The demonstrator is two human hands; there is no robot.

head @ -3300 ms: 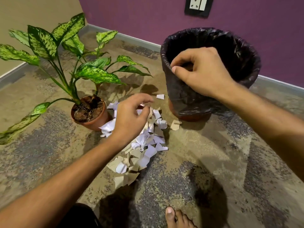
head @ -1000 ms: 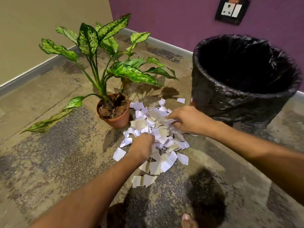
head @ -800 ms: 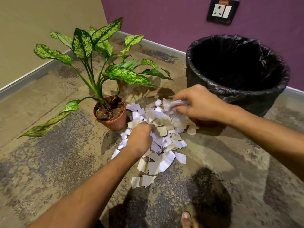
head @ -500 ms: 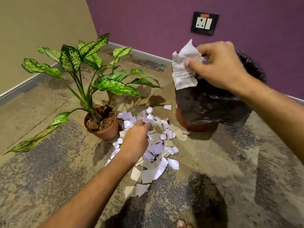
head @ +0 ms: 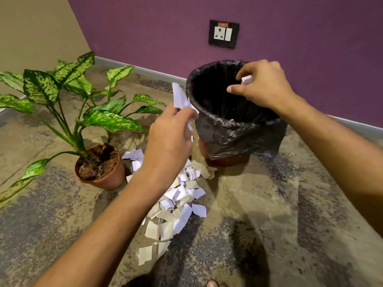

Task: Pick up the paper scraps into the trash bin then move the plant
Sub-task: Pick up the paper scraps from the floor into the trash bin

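Observation:
A pile of white paper scraps (head: pixel 176 206) lies on the floor between the plant and the bin. My left hand (head: pixel 170 137) is raised beside the bin's left rim, shut on a bunch of scraps (head: pixel 180 98). My right hand (head: pixel 263 85) hovers over the mouth of the trash bin (head: pixel 234 129), which is lined with a black bag; a small white scrap (head: pixel 246 79) shows between its loosely spread fingers. The plant (head: pixel 83 112) with speckled green leaves stands in a terracotta pot (head: pixel 107 179) left of the pile.
A purple wall with a power socket (head: pixel 223 34) runs behind the bin. A beige wall (head: pixel 31 34) meets it in the corner at the left. The mottled floor (head: pixel 269 214) stretches right of the pile. My toes (head: pixel 213 283) show at the bottom edge.
My left hand has lifted a bunch of scraps from the pile up to the bin's rim. My right hand has moved over the bin's opening, and its large wad of paper is gone.

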